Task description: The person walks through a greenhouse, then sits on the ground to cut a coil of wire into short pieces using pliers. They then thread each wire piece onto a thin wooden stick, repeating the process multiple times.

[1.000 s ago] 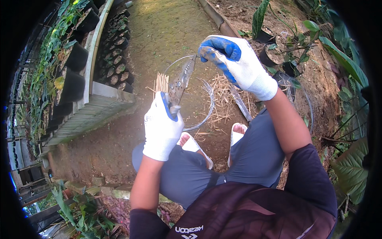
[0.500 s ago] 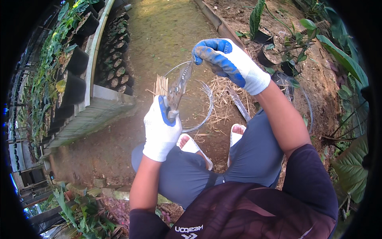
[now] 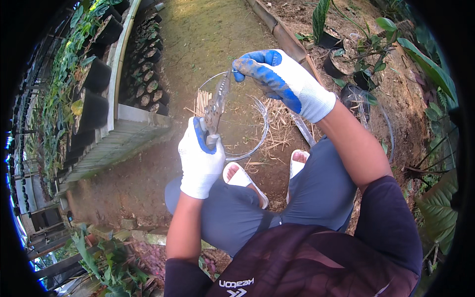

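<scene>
My left hand (image 3: 202, 161), in a white glove with a blue palm, is closed round the grey handle of a pair of pliers (image 3: 214, 112). Their long flat metal jaws, with holes and toothed edges, point up and away. Beside the tip, my right hand (image 3: 283, 81), gloved alike, has its thumb and fingers pinched together on thin wire (image 3: 228, 73). That wire seems to run into the loose wire coil (image 3: 265, 129) hanging beyond the pliers and in front of my feet. Whether the jaws touch the wire is too small to tell.
Cut straw-like sticks (image 3: 277, 136) lie on the ground, with a long flat blade (image 3: 302, 127) near my right knee. A raised bed (image 3: 141, 119) of potted plants borders the left. On the right, an edging board (image 3: 279, 32) fronts soil with black pots (image 3: 335, 64) and broad leaves.
My right hand has shifted slightly left, still pinched at the tip of the pliers. The pliers stand a little more upright, and my left hand holds nearly the same place.
</scene>
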